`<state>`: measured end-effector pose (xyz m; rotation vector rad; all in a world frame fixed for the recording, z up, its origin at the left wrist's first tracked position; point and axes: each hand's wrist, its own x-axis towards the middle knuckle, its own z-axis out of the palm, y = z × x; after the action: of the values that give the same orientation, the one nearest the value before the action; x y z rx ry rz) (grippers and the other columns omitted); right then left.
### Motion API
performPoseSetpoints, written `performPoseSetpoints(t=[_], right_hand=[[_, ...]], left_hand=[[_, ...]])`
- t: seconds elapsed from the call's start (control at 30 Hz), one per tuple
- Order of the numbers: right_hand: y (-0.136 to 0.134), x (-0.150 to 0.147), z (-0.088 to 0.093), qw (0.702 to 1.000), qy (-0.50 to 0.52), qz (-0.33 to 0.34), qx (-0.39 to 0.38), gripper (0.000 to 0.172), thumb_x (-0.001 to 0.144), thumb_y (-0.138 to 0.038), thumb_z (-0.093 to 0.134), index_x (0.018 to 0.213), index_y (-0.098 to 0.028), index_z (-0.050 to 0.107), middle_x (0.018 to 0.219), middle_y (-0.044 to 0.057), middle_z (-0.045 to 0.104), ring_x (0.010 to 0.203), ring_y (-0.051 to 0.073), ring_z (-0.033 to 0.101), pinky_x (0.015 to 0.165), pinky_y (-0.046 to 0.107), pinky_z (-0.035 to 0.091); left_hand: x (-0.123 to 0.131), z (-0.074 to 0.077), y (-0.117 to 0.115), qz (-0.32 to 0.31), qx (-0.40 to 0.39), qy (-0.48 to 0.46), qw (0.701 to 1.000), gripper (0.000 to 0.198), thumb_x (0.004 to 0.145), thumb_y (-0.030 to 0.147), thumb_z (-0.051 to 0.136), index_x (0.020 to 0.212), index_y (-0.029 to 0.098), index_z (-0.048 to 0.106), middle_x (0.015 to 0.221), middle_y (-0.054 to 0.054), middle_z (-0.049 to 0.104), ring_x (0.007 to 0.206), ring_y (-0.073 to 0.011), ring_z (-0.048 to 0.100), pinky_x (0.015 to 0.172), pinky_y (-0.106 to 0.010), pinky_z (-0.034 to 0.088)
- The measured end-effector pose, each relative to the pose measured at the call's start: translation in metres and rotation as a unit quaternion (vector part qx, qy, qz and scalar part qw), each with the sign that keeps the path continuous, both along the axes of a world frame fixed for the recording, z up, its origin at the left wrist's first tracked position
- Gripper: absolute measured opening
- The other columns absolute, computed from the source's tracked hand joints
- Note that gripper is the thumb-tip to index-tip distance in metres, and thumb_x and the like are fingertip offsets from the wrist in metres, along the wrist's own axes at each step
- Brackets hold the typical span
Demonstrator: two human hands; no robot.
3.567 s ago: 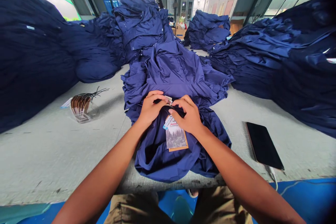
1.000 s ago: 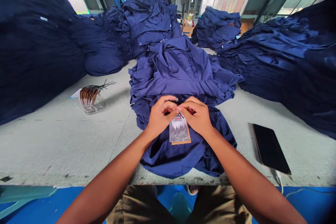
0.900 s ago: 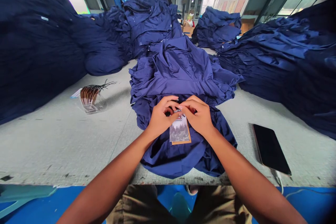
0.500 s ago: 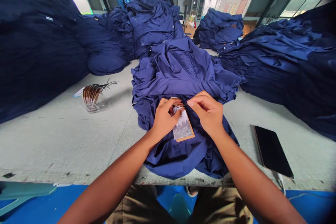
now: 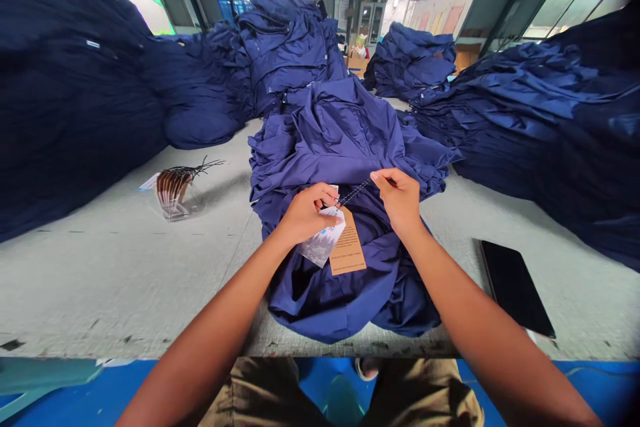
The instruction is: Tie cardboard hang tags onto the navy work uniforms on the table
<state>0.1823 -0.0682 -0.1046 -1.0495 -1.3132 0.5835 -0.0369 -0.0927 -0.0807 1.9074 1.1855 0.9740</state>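
Note:
A navy work garment (image 5: pixel 340 140) lies bunched on the table in front of me. My left hand (image 5: pixel 307 213) pinches a printed photo hang tag (image 5: pixel 321 245) and the top of a kraft-brown card tag (image 5: pixel 348 243), which lies on the cloth. From those tags a dark twisted cord (image 5: pixel 356 191) runs up and to the right. My right hand (image 5: pixel 400 199), a short way from the left, holds the cord's far end between finger and thumb. The cord's attachment to the tags is hidden behind my left fingers.
A transparent holder (image 5: pixel 173 203) of brown tags with black cords stands on the grey table (image 5: pixel 90 280) to the left. A black phone (image 5: pixel 513 287) lies to the right. Large piles of navy garments (image 5: pixel 75 80) rise left, right and behind.
My hands have moved apart, the right going up and right with the cord stretched out. The tags have separated, the photo tag tilting left, and the kraft tag now shows in full.

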Motion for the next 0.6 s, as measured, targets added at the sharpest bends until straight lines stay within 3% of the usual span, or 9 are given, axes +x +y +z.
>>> performPoseSetpoints(t=[0.1, 0.2, 0.3, 0.37, 0.47, 0.6], right_hand=[[0.018, -0.004, 0.013, 0.999, 0.012, 0.032, -0.014, 0.028, 0.079, -0.045, 0.074, 0.077, -0.017, 0.071, 0.068, 0.001, 0.062, 0.064, 0.014, 0.053, 0.056, 0.027, 0.038], [0.03, -0.012, 0.03, 0.994, 0.008, 0.105, -0.009, 0.028, 0.076, -0.044, 0.077, 0.075, -0.017, 0.072, 0.068, 0.0, 0.061, 0.063, 0.013, 0.051, 0.055, 0.026, 0.037], [0.037, -0.018, 0.039, 0.984, 0.025, 0.175, -0.01, 0.031, 0.074, -0.048, 0.08, 0.076, -0.017, 0.072, 0.068, -0.001, 0.061, 0.061, 0.011, 0.048, 0.054, 0.025, 0.035], [0.04, -0.021, 0.04, 0.977, 0.043, 0.21, -0.017, 0.034, 0.072, -0.05, 0.082, 0.076, -0.018, 0.072, 0.066, -0.002, 0.06, 0.058, 0.009, 0.045, 0.053, 0.024, 0.034], [0.044, -0.022, 0.036, 0.967, 0.062, 0.244, -0.029, 0.036, 0.072, -0.052, 0.084, 0.074, -0.018, 0.071, 0.063, -0.003, 0.059, 0.053, 0.008, 0.04, 0.051, 0.024, 0.031], [0.051, -0.022, 0.029, 0.97, 0.08, 0.228, -0.039, 0.036, 0.071, -0.051, 0.085, 0.073, -0.019, 0.07, 0.058, -0.006, 0.052, 0.05, 0.007, 0.037, 0.048, 0.024, 0.028]], left_hand=[[-0.001, 0.015, 0.005, -0.017, -0.009, 0.059, 0.998, 0.045, 0.057, 0.011, 0.086, 0.099, 0.017, 0.074, 0.094, -0.003, 0.078, 0.07, -0.0136, 0.058, 0.066, -0.027, 0.044], [0.006, 0.03, 0.008, 0.035, 0.092, 0.092, 0.991, 0.033, 0.069, 0.024, 0.085, 0.1, 0.019, 0.077, 0.093, -0.002, 0.077, 0.065, -0.012, 0.057, 0.067, -0.028, 0.045], [0.017, 0.035, 0.015, 0.089, 0.181, 0.071, 0.977, 0.024, 0.077, 0.032, 0.082, 0.097, 0.019, 0.079, 0.085, -0.001, 0.073, 0.062, -0.011, 0.054, 0.064, -0.027, 0.043], [0.023, 0.031, 0.024, 0.086, 0.166, 0.023, 0.982, 0.023, 0.077, 0.034, 0.082, 0.094, 0.018, 0.08, 0.079, -0.001, 0.071, 0.061, -0.0114, 0.054, 0.061, -0.026, 0.041], [0.026, 0.02, 0.039, 0.035, 0.099, -0.057, 0.993, 0.022, 0.077, 0.036, 0.08, 0.082, 0.015, 0.08, 0.073, -0.002, 0.071, 0.059, -0.0119, 0.054, 0.059, -0.026, 0.04], [0.018, 0.005, 0.049, 0.006, 0.018, -0.151, 0.988, 0.028, 0.073, 0.043, 0.083, 0.075, 0.016, 0.079, 0.072, -0.003, 0.072, 0.059, -0.0123, 0.054, 0.058, -0.027, 0.039]])
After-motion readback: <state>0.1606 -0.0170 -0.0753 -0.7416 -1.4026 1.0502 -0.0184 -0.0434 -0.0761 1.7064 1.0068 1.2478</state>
